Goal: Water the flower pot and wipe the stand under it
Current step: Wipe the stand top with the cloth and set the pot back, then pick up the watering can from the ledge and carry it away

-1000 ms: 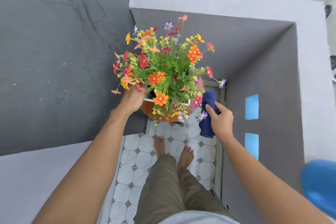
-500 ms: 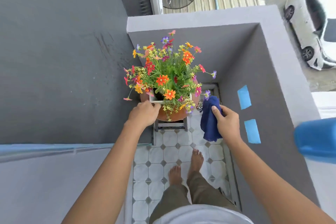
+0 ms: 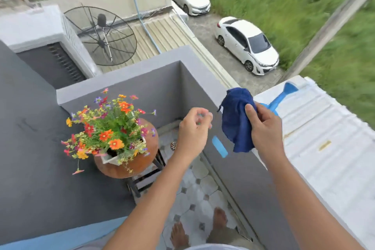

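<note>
A white pot of orange, red and purple flowers (image 3: 109, 128) sits on a round brown stand top (image 3: 142, 163) with dark legs (image 3: 142, 180), in the balcony corner at lower left. My left hand (image 3: 192, 128) hovers in the air to the right of the flowers, fingers loosely curled, holding nothing. My right hand (image 3: 263, 126) is raised above the balcony wall and grips a dark blue cloth (image 3: 236, 117). Behind that hand a blue watering can (image 3: 284, 95) rests on the wall top, mostly hidden, with only its spout showing.
Grey balcony walls (image 3: 158, 87) close in the corner, with a broad pale wall top (image 3: 316, 138) on the right. My bare feet (image 3: 198, 227) stand on the tiled floor (image 3: 194, 184). Beyond lie a satellite dish (image 3: 101, 34), white cars (image 3: 247, 44) and grass.
My left hand has let go of the pot and risen to the right. My right hand lifted the cloth up toward the wall top. The view has tilted up and rightward.
</note>
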`<action>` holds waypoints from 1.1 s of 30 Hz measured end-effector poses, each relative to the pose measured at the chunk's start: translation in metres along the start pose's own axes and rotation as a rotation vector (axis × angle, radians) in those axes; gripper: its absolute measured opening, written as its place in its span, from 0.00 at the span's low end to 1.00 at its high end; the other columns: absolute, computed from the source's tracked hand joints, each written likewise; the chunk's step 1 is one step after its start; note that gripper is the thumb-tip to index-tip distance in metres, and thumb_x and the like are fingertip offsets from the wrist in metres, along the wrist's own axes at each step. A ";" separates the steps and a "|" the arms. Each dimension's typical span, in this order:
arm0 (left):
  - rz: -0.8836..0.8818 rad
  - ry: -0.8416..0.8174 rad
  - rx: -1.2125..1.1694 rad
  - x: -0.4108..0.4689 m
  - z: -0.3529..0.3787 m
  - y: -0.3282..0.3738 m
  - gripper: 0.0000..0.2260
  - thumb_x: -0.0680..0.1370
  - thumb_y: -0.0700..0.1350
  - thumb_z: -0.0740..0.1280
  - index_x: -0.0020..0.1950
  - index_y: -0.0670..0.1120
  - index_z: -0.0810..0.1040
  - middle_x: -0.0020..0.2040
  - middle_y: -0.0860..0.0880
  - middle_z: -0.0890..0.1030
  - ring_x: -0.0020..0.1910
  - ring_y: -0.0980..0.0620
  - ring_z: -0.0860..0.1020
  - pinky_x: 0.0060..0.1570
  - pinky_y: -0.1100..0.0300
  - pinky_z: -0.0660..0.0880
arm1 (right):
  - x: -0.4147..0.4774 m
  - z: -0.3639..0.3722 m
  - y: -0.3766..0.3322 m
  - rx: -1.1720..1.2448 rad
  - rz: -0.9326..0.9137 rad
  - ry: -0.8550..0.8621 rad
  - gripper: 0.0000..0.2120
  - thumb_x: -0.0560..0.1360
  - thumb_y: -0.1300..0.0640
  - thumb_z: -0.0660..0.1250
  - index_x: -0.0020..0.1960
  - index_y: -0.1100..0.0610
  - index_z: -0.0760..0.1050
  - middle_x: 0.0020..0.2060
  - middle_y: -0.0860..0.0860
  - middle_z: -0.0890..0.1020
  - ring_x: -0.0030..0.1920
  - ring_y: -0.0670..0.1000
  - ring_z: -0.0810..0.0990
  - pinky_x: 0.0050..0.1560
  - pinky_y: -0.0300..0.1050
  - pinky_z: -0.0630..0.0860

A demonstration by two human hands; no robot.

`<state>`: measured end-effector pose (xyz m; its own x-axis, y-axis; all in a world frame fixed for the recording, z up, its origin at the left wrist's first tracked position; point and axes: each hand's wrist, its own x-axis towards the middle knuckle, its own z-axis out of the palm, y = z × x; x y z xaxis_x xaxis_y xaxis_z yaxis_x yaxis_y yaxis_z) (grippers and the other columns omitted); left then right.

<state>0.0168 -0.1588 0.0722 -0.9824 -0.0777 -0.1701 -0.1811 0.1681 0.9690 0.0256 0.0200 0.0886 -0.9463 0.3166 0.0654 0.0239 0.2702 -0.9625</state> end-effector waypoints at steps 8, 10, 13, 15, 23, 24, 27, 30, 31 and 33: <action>-0.435 -0.247 -0.348 0.001 0.173 0.034 0.10 0.81 0.50 0.61 0.50 0.44 0.74 0.39 0.48 0.76 0.23 0.54 0.66 0.21 0.65 0.61 | 0.042 -0.122 0.020 0.102 0.085 0.347 0.07 0.81 0.55 0.66 0.49 0.54 0.83 0.40 0.48 0.85 0.40 0.42 0.80 0.43 0.37 0.76; -0.562 -0.275 -0.428 0.004 0.214 0.031 0.11 0.80 0.51 0.63 0.50 0.44 0.75 0.40 0.47 0.75 0.24 0.54 0.67 0.21 0.65 0.62 | 0.050 -0.148 0.031 0.091 0.104 0.387 0.09 0.81 0.55 0.66 0.48 0.57 0.83 0.39 0.50 0.84 0.40 0.43 0.79 0.42 0.39 0.75; -0.652 -0.213 -0.615 0.009 0.264 0.021 0.11 0.78 0.53 0.68 0.52 0.46 0.75 0.42 0.46 0.75 0.25 0.54 0.68 0.24 0.62 0.66 | 0.063 -0.179 0.046 0.104 0.130 0.405 0.08 0.80 0.54 0.67 0.46 0.53 0.83 0.41 0.51 0.85 0.42 0.46 0.80 0.46 0.46 0.77; -0.654 -0.097 -0.767 0.015 0.281 0.017 0.13 0.78 0.53 0.69 0.55 0.46 0.76 0.45 0.45 0.76 0.26 0.54 0.68 0.26 0.62 0.67 | 0.068 -0.188 0.052 0.116 0.140 0.381 0.07 0.80 0.54 0.67 0.47 0.50 0.83 0.42 0.49 0.86 0.43 0.46 0.82 0.46 0.43 0.78; -0.584 0.115 -0.995 0.039 0.297 0.025 0.14 0.80 0.56 0.66 0.53 0.45 0.77 0.47 0.48 0.81 0.24 0.56 0.66 0.26 0.64 0.65 | 0.080 -0.192 0.055 0.189 0.168 0.208 0.09 0.81 0.56 0.66 0.50 0.58 0.83 0.40 0.47 0.84 0.40 0.44 0.81 0.41 0.37 0.76; -0.571 0.131 -0.977 0.041 0.295 0.023 0.13 0.80 0.55 0.65 0.52 0.45 0.77 0.45 0.49 0.81 0.24 0.56 0.65 0.25 0.65 0.64 | 0.082 -0.190 0.055 0.192 0.167 0.187 0.09 0.82 0.56 0.66 0.50 0.58 0.83 0.40 0.48 0.84 0.40 0.44 0.81 0.41 0.37 0.76; -0.514 0.158 -0.854 0.044 0.283 0.015 0.15 0.82 0.56 0.63 0.55 0.45 0.79 0.37 0.50 0.76 0.23 0.56 0.64 0.25 0.63 0.62 | 0.088 -0.181 0.054 0.213 0.153 0.120 0.11 0.82 0.55 0.65 0.50 0.62 0.81 0.40 0.52 0.83 0.40 0.47 0.79 0.43 0.43 0.76; -0.452 0.141 -0.739 0.049 0.256 0.006 0.20 0.82 0.58 0.59 0.56 0.43 0.80 0.31 0.52 0.70 0.24 0.57 0.62 0.24 0.63 0.59 | 0.094 -0.170 0.054 0.197 0.132 0.037 0.14 0.82 0.54 0.64 0.47 0.65 0.78 0.39 0.54 0.79 0.40 0.49 0.76 0.43 0.48 0.73; -0.435 0.138 -0.719 0.051 0.243 0.004 0.21 0.82 0.59 0.59 0.55 0.43 0.81 0.30 0.52 0.68 0.24 0.57 0.61 0.24 0.63 0.59 | 0.096 -0.164 0.053 0.191 0.127 0.009 0.14 0.83 0.54 0.64 0.46 0.64 0.78 0.38 0.53 0.79 0.40 0.49 0.76 0.43 0.47 0.73; -0.415 0.132 -0.689 0.054 0.215 -0.003 0.23 0.82 0.60 0.57 0.53 0.43 0.82 0.28 0.53 0.63 0.23 0.57 0.60 0.23 0.63 0.58 | 0.098 -0.147 0.052 0.175 0.122 -0.055 0.14 0.83 0.53 0.63 0.45 0.60 0.79 0.38 0.50 0.80 0.40 0.48 0.76 0.43 0.46 0.74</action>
<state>-0.0455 0.0474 0.0219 -0.8202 -0.1231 -0.5587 -0.4177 -0.5386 0.7317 -0.0187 0.1987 0.0839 -0.9560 0.2862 -0.0638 0.0872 0.0697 -0.9938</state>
